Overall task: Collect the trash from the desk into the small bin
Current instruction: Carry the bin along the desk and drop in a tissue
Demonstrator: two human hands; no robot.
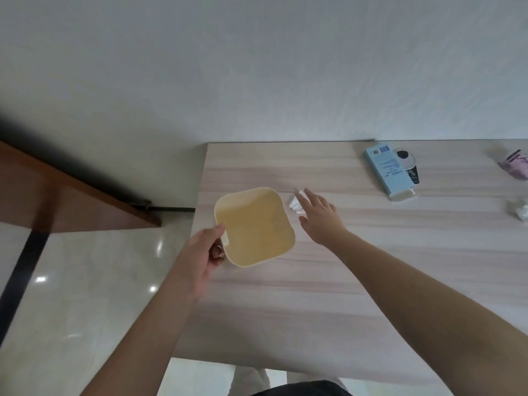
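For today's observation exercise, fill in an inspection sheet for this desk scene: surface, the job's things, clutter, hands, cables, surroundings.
Surface: pale wood-grain desk, mostly bare.
Job's things: small yellow bin, looks empty; white crumpled paper just right of it; second crumpled paper at the right edge.
Clutter: light blue box lying flat, dark tube beside it, pinkish wrapper far right.
Hands: left hand grips the bin's rim; right hand open, reaching at the near paper.
Cables: nothing seen.
Surroundings: white wall, glossy tiled floor, brown wooden panel left.
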